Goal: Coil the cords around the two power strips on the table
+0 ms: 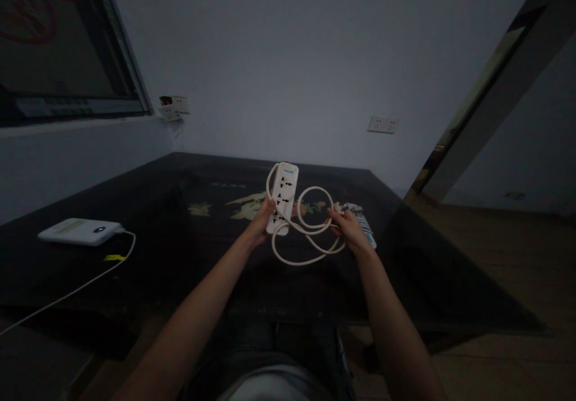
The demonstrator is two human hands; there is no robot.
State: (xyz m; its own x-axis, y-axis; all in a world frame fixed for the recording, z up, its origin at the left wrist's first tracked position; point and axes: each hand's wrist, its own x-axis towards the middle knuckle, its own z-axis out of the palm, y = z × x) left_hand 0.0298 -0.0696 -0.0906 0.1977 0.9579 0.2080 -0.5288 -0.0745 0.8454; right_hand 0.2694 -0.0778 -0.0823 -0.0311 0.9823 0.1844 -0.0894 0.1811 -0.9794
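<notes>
A white power strip (284, 192) with several sockets stands tilted up over the dark table, and my left hand (262, 221) is closed around its lower left side. From the strip runs a cream cord (299, 263) that loops loosely between my hands. My right hand (347, 227) pinches the looped cord at the right. Just behind that hand lies a striped, light-coloured item (365, 224), partly covered, its kind unclear.
The black table (180, 263) has a painted floral pattern. At its left lies a white power bank (81, 231) with a white cable (90, 281) and a yellow tag (114, 257). Wall sockets (382, 125) are on the far wall; others (173, 108) sit by the window.
</notes>
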